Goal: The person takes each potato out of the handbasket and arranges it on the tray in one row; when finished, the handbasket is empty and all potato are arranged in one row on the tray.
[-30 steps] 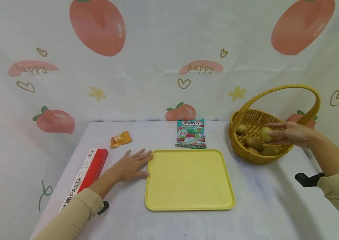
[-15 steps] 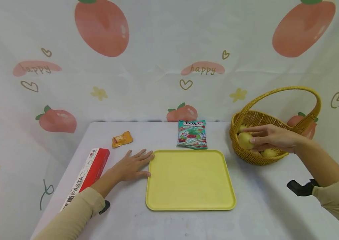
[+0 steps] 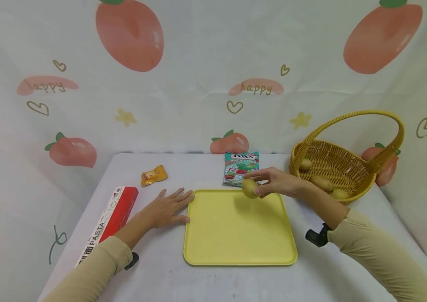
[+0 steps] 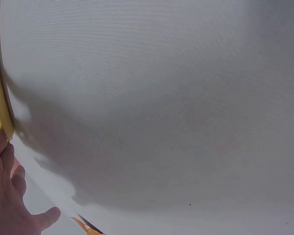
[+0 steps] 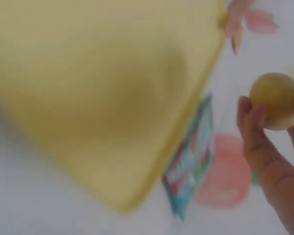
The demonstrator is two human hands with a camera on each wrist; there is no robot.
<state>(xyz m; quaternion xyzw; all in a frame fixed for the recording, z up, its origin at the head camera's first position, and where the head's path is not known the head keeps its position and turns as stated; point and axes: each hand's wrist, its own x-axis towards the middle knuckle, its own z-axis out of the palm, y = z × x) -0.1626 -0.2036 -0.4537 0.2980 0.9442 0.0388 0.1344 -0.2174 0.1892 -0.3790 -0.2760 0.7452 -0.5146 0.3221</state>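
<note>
My right hand (image 3: 279, 183) pinches a yellow-brown potato (image 3: 249, 188) between thumb and fingers, above the far edge of the yellow tray (image 3: 240, 235). In the right wrist view the potato (image 5: 275, 101) sits at the fingertips, and the blurred tray (image 5: 88, 73) fills the upper left. My left hand (image 3: 166, 209) lies with fingers spread and straight, fingertips at the tray's left rim. Several more potatoes (image 3: 321, 183) lie in the wicker basket (image 3: 339, 161) at the back right; my right forearm hides the basket's front.
A green candy bag (image 3: 240, 165) lies behind the tray, close to the right hand. An orange packet (image 3: 154, 175) lies at the back left. The red and white pasta box (image 3: 111, 218) is beside the left forearm. The basket's tall handle (image 3: 368, 112) arches up.
My right hand has lifted the potato out of the basket and carried it left to over the tray. The left hand stays at the tray's rim.
</note>
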